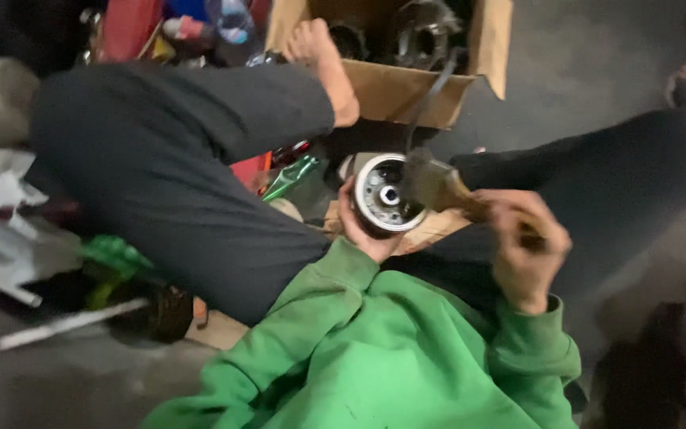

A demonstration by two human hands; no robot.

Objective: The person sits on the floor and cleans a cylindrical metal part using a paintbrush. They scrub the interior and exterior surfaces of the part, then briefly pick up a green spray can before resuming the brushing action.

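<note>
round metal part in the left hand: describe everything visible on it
The round metal part is a short, drum-like cylinder with a bright silvery rim and a darker recessed face showing small holes around a central hub. Its open face points toward the camera. The left hand cups it from below and behind, over a wooden board. The brush in the right hand meets its right edge. Finer detail is blurred.

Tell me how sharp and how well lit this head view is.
Head view: dim overall; right hand and brush smeared by motion blur; round metal part in left hand fairly sharp, its rim glinting; right edge dark and soft.
</note>
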